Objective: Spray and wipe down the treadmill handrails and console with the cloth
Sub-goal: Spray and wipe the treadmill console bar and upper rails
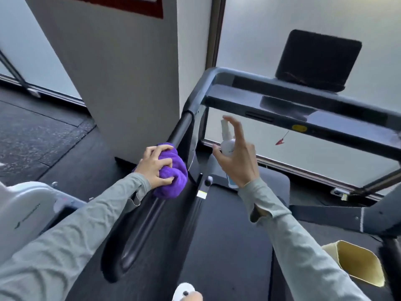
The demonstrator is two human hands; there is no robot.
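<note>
While the purple cloth (171, 170) sits bunched on the treadmill's left handrail (173, 137), the left hand (155, 165) clamps down over it, fingers curled into the folds. Just to its right, the right hand (236, 157) grips a small white spray bottle (226, 141) upright, forefinger lifted, below the console (303, 109).

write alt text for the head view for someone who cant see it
The left hand presses a bunched purple cloth onto the treadmill's left handrail, while the right hand holds a small white spray bottle beside it. The console crosses the frame above.
</note>
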